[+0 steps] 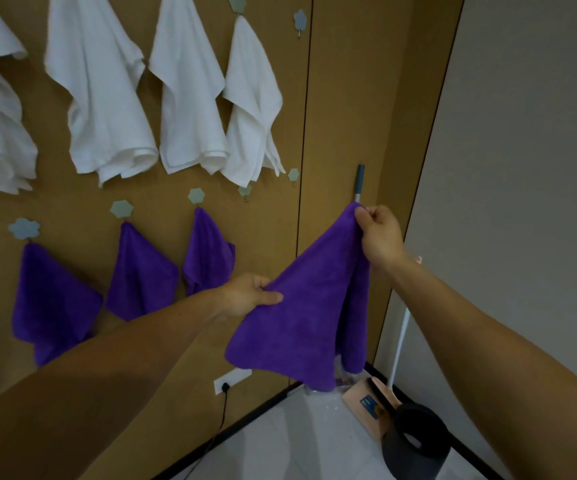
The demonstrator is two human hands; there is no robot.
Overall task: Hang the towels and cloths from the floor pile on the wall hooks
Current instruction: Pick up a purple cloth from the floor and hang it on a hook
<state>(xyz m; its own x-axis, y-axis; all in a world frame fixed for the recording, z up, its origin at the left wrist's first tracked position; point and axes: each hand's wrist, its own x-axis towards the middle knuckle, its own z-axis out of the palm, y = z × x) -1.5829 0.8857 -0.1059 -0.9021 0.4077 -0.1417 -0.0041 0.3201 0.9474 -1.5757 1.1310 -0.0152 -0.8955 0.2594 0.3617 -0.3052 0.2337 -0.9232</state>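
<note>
**Q:** What is on the wall?

**A:** A brown wooden wall point(342, 98) carries two rows of flower-shaped hooks. Four white towels point(103, 98) hang along the top row. Below them three hung purple cloths point(141, 271) dangle by a corner. Just right of these sit two free hooks point(245, 191), and a third free hook point(300, 19) sits beside the last white towel.

**Q:** Is anything in the way?

**A:** A grey-tipped pole handle point(360, 180) leans in the corner, partly hidden behind the held cloth point(308, 303). On the pale floor point(297, 441) below lie a pinkish dustpan point(366, 403) and a dark round container point(415, 441). A black cable point(223, 410) runs down from a white wall socket point(232, 378).

**Q:** Where is the cloth being hung?

**A:** It is in the air in front of the wall, right of the hung cloths, touching no hook.

**Q:** And the hands?

**A:** Both arms reach forward. The right hand point(379, 233) is raised, pinching the cloth's top corner between thumb and curled fingers. The left hand point(249, 294) is lower, gripping the cloth's left edge with the thumb on top.
</note>
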